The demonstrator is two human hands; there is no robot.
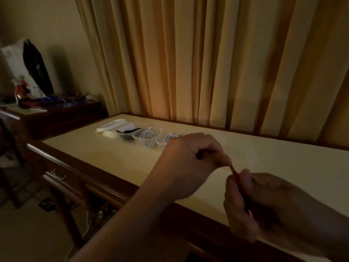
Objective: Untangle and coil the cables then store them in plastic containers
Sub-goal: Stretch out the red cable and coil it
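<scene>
Cable [234, 172] between left hand [190, 163], right hand [253, 203]

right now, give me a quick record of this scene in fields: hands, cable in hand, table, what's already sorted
left hand: pinches the upper end of the thin red cable
right hand: curled round the same cable lower down
cable position: held above the near edge of the cream-topped wooden table
far left of table: coiled white cables, seemingly in clear plastic containers; too dim to be sure
beside them: black cable
backdrop: beige pleated curtain
</scene>
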